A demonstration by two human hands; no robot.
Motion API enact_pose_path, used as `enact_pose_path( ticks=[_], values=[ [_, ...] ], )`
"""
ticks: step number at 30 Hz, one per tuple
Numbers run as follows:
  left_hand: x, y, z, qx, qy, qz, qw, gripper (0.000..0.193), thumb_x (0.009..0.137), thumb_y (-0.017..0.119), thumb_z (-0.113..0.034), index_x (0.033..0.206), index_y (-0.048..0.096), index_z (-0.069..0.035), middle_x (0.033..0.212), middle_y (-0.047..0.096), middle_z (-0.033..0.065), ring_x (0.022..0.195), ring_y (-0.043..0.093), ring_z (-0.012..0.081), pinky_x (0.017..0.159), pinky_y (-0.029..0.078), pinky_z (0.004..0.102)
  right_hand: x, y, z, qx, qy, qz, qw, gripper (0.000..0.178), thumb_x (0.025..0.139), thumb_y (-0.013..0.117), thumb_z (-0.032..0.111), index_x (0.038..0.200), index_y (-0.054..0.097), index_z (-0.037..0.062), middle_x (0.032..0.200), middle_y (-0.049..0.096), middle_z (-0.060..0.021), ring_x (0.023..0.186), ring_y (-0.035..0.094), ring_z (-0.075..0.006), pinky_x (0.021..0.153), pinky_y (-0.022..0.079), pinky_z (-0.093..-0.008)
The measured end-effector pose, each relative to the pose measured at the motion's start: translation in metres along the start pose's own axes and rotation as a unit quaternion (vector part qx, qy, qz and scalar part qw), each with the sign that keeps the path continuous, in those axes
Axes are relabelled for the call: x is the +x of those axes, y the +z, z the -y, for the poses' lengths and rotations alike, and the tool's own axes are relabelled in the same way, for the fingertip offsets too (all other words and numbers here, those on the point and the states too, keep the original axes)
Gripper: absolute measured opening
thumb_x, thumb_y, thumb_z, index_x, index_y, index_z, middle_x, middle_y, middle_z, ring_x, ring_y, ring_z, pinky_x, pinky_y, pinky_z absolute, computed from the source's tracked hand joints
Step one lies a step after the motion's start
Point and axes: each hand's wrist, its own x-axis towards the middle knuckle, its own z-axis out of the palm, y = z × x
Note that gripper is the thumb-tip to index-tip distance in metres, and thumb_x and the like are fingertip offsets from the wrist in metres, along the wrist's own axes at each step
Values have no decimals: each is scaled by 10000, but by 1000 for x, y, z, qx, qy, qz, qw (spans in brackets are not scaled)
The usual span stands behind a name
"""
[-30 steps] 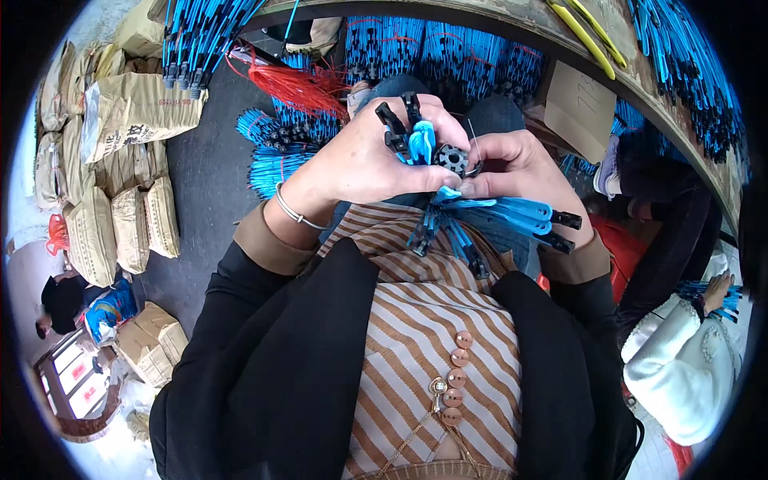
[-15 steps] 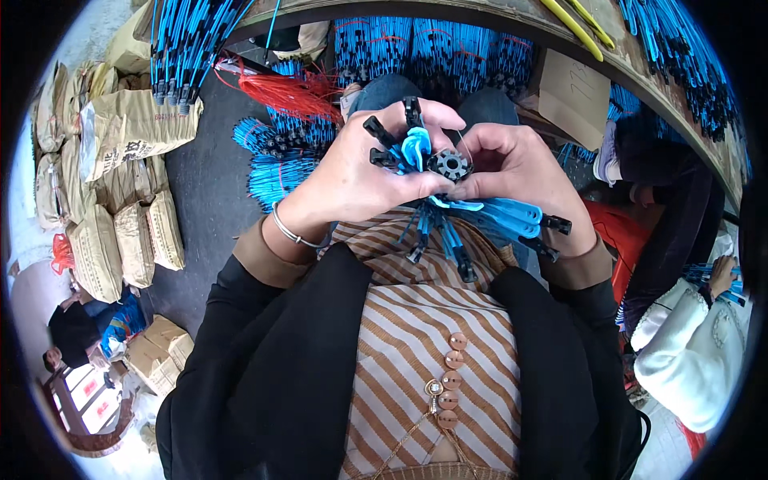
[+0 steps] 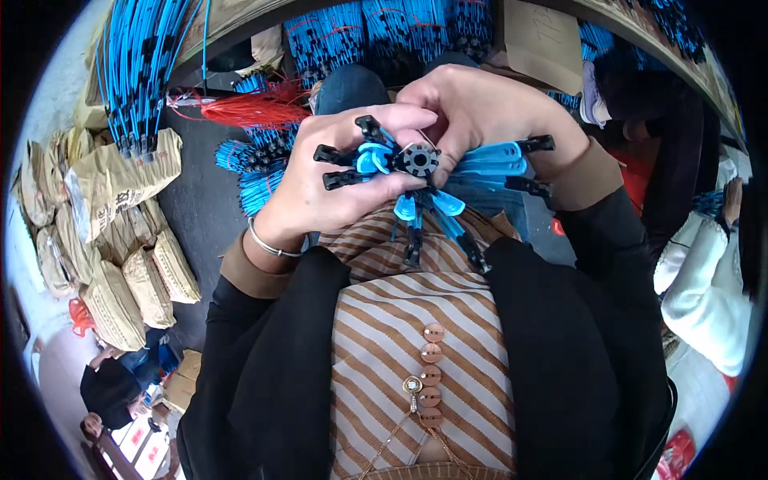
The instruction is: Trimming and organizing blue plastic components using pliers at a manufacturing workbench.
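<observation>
A round black notched hub (image 3: 419,160) sits between my hands, with blue plastic ribs (image 3: 480,166) with black jointed ends spread around it. My left hand (image 3: 320,180) is closed on the hub and some ribs, its thumb below the hub and several black rib ends poking out past the fingers. Close to the hub's right side, my right hand (image 3: 492,108) is closed in a pinch on a thin wire (image 3: 426,137) that crosses above the hub. Its fingertips are partly hidden. More ribs hang under the hub and stick out below the right hand.
Bundles of blue ribs (image 3: 326,36) lie beyond my knees, near a cardboard piece (image 3: 544,44). Red strings (image 3: 252,110) hang from the bench edge (image 3: 240,26) beside more ribs. Tan sacks (image 3: 116,300) are piled at left. A person in white (image 3: 708,288) sits at right.
The hub and both hands have shifted left in the view. My right hand has turned over, its back rising higher, and the ribs below the hub have spread apart.
</observation>
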Motion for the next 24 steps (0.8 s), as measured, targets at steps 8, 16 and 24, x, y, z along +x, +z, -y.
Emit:
enact_pose_path(
  ticks=[8,16,24],
  values=[
    [6,-4,3,0,-37,8,999,518,634,783,-25,1119,610,38,964,672,125,837,637,211,788,502,295,6,-3,-7,-26,20,28,999,418,465,843,-37,821,627,7,753,655,-52,663,584,-165,653,489,-295],
    [22,-33,5,374,145,-24,916,649,568,825,-115,1178,610,-54,1115,608,112,993,573,229,824,464,292,10,-1,4,-142,-87,9,986,471,547,836,76,952,607,0,822,675,-123,665,631,-214,642,507,-310],
    [23,-51,-3,386,144,-20,911,635,580,808,-128,1182,611,-85,1145,586,97,1026,548,227,835,452,286,14,19,-12,-134,-129,-91,978,533,568,815,42,1043,576,9,932,657,-91,779,609,-203,744,491,-312]
  ],
)
